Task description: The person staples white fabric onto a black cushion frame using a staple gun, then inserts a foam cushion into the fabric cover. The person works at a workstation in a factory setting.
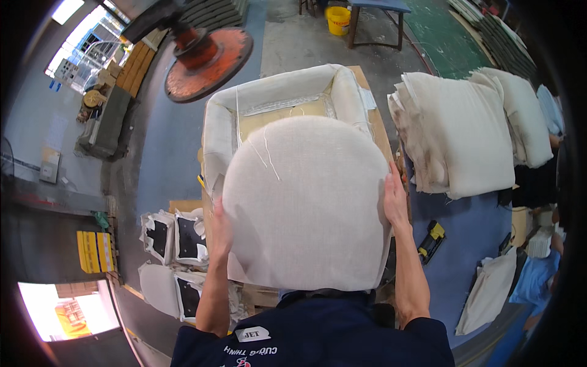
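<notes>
Upright in front of me is a rounded, cream fabric-covered chair seat cushion (309,202), with loose white threads near its upper left. My left hand (221,231) grips its left edge, slightly blurred. The right edge is held by my right hand (395,199), fingers stretched along the side and partly hidden. Behind the cushion, a cream upholstered chair frame (278,84) lies on a wooden board. The cushion covers the frame's near part.
A red disc-shaped fixture (209,66) hangs at upper left. Folded, padded cream covers (455,134) are piled at right, above a yellow-and-black staple gun (431,241). Several upholstered pieces (160,287) lie at lower left. A person's blue garment (538,278) shows at the right rim.
</notes>
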Available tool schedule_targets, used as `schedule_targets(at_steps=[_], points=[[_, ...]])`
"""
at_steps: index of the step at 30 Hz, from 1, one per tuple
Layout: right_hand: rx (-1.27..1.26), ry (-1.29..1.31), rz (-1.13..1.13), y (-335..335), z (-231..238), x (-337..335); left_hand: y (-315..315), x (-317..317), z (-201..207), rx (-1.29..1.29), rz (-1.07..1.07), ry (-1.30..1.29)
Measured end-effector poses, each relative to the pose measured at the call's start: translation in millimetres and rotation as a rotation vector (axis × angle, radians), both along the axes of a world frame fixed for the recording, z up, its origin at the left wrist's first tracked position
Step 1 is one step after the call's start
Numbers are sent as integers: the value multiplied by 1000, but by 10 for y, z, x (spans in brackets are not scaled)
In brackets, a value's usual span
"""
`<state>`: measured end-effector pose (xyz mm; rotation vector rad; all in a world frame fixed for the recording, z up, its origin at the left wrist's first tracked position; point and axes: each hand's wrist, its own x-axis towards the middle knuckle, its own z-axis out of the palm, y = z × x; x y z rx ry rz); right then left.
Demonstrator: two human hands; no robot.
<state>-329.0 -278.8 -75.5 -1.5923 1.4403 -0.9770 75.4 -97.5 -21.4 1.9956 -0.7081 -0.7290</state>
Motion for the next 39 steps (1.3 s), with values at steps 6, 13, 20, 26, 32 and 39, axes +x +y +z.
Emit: schedule_targets(at_steps=[6, 13, 20, 26, 32, 39], points=[[194, 207, 74, 30, 246, 101, -322, -73, -313, 161, -177, -433], [69, 208, 64, -92, -105, 69, -2060, -525, -149, 244, -583, -930], [137, 213, 60, -161, -106, 82, -2642, -1908, 30, 96, -1075, -983], [66, 58, 103, -231, -472, -133, -2256, -2410, -283, -197, -1196, -999], [296, -211, 101, 294, -573, -367, -1600, -382, -382, 134, -567, -1032], [547, -318, 49, 1071, -498, -568, 423, -181, -568, 233, -222, -538]])
